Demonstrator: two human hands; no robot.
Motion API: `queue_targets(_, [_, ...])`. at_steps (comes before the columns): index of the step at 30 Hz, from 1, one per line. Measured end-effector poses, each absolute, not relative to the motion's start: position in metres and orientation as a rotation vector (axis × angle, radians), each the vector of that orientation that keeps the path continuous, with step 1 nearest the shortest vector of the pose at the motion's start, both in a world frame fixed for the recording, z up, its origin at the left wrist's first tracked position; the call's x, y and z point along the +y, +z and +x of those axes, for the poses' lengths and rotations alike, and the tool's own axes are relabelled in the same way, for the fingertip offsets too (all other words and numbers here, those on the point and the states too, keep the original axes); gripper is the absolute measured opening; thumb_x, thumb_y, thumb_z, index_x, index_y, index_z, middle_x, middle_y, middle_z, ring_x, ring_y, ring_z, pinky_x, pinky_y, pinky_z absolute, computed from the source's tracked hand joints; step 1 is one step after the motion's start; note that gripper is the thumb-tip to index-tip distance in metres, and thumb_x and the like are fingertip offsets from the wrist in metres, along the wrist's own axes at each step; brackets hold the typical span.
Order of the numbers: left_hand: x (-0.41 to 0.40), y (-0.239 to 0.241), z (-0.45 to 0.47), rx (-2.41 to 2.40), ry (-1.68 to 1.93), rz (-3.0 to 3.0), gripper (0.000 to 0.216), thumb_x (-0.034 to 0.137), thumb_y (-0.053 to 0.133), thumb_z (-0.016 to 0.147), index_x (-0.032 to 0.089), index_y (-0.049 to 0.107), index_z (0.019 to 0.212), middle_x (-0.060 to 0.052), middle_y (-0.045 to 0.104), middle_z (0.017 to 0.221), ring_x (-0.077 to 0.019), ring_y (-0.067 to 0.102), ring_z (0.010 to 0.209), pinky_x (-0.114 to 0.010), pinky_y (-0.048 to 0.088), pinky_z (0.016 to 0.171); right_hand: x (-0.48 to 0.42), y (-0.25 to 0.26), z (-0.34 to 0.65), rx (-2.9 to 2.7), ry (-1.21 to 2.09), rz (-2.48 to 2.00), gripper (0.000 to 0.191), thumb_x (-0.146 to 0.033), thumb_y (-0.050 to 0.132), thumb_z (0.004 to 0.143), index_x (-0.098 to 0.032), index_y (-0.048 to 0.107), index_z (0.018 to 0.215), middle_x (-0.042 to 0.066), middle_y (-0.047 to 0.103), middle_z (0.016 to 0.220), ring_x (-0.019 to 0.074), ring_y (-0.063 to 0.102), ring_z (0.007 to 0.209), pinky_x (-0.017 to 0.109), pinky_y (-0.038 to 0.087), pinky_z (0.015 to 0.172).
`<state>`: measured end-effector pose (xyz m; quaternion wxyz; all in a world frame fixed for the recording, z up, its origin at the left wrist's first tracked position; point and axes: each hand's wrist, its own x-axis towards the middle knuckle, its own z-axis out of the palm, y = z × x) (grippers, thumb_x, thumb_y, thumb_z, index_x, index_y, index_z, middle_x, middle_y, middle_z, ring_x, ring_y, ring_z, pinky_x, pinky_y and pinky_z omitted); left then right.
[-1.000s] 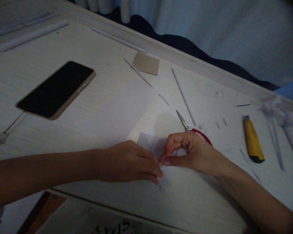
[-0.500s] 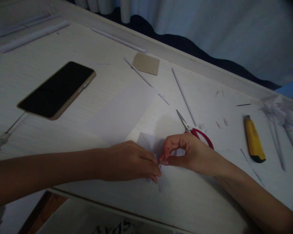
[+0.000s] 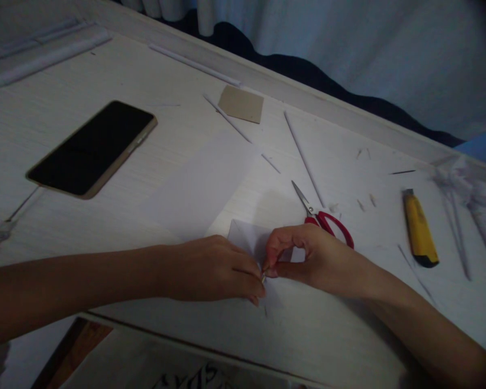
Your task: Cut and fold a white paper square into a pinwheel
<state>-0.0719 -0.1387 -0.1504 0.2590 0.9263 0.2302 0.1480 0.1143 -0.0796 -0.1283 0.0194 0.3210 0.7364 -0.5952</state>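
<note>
My left hand [image 3: 222,270] is closed low over the table, its fingertips pinched at the middle of a small folded piece of white paper [image 3: 243,232]. From the other side my right hand [image 3: 299,254] pinches with thumb and forefinger at the same spot. Something small and thin shows between the fingertips of both hands, too small and dim to name. The hands cover much of the paper. Just behind my right hand lie scissors [image 3: 311,209] with red handles, blades apart and pointing away to the left. A flat white paper sheet [image 3: 202,183] lies beyond my left hand.
A phone [image 3: 93,148] with a strap lies at left. Near the back edge are a cardboard piece [image 3: 241,104] and thin paper rolls [image 3: 303,156]. A yellow cutter-like tool [image 3: 420,229] lies at right, beside white paper shapes [image 3: 465,183]. The table's front edge [image 3: 178,346] runs below my hands.
Both hands stay at the same spot, with only slight finger movement; my right hand has dipped a little. The whole view has shifted slightly.
</note>
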Motion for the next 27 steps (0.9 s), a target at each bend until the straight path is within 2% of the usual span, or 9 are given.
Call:
queue_targets(5, [-0.1383,-0.1493,-0.0721,0.607,0.437,2.557,0.015,0.015,0.048,0.082,0.015,0.061,0.088,-0.003,0.066,0.091,-0.012,0.06,0.08,-0.019,0.045,0.069,-0.0799,-0.1265,0.1124,2.285,-1.836,1.027,0.007,-0.009,0.06,0.067,-0.015,0.056,0.069,0.0,0.062,0.066,0.0104,0.059,0.063,0.022,0.047,0.06])
queue_targets(15, [-0.1363,-0.1466,-0.0746,0.654,0.545,2.438,0.015,0.017,0.049,0.082,0.015,0.062,0.088,-0.001,0.066,0.09,-0.0104,0.061,0.079,-0.018,0.043,0.072,-0.075,-0.1237,0.1131,2.061,-2.12,1.076,0.014,-0.016,0.066,0.065,-0.014,0.052,0.066,0.0,0.061,0.066,0.0104,0.057,0.063,0.024,0.045,0.061])
queue_targets(27, [-0.1362,-0.1487,-0.0746,0.665,0.544,2.45,0.015,0.017,0.048,0.082,0.013,0.061,0.088,-0.003,0.066,0.089,-0.012,0.061,0.078,-0.019,0.046,0.072,-0.0768,-0.1227,0.1152,2.335,-1.95,0.995,0.003,-0.011,0.057,0.072,-0.013,0.058,0.075,0.001,0.061,0.07,0.0104,0.057,0.067,0.023,0.047,0.063])
